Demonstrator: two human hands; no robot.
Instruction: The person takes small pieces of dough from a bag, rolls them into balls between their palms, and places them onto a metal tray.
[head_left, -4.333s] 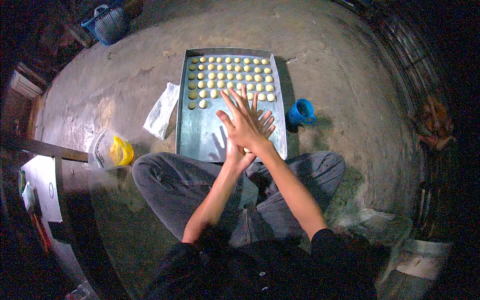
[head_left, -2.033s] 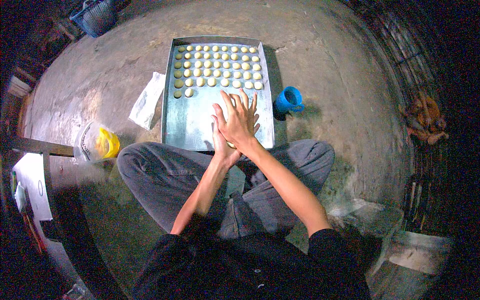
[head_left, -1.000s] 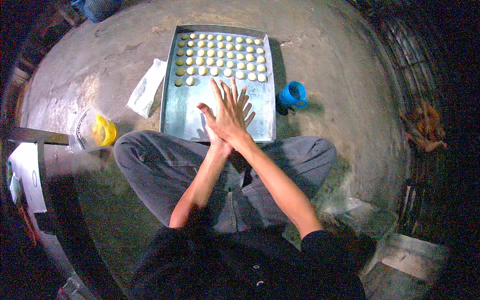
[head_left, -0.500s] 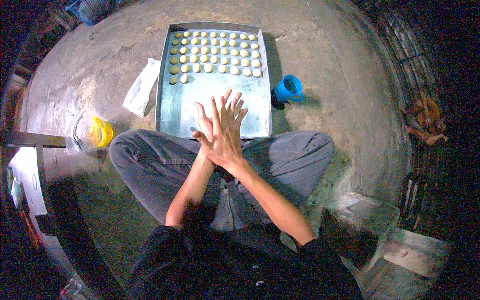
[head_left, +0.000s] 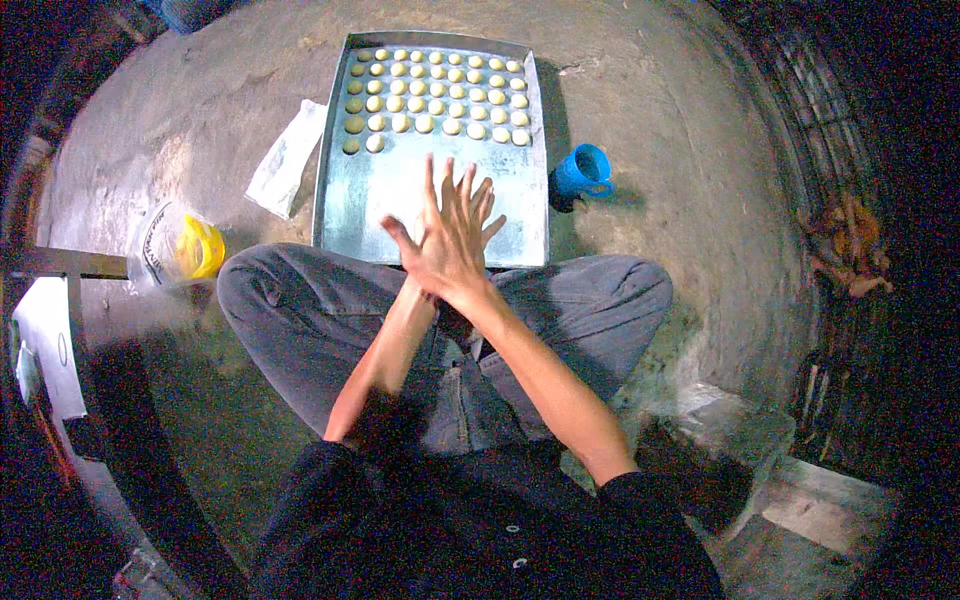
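Observation:
My right hand (head_left: 450, 250) lies across the top of my left hand (head_left: 494, 230), palm facing down, its fingers stretched forward and its thumb out to the left. Most of my left hand is covered; a finger pokes out past the right hand's outer edge. Whatever may be between the palms is hidden. Both hands are over the near part of a shallow metal tray (head_left: 355, 220). Rows of small, pale yellow dough balls (head_left: 424, 124) fill the tray's far half, and the front row has only two at its left end.
A blue cup (head_left: 582, 172) stands right of the tray. To its left lie a white sheet or bag (head_left: 288, 160) and a clear plastic bag (head_left: 160, 245) with something yellow inside. My crossed legs (head_left: 300, 320) border the tray's near edge on the concrete floor (head_left: 670, 130).
My hands have slid against each other: the left fingers that showed left of the right hand are now covered. The view has shifted slightly, and the dough rows look the same.

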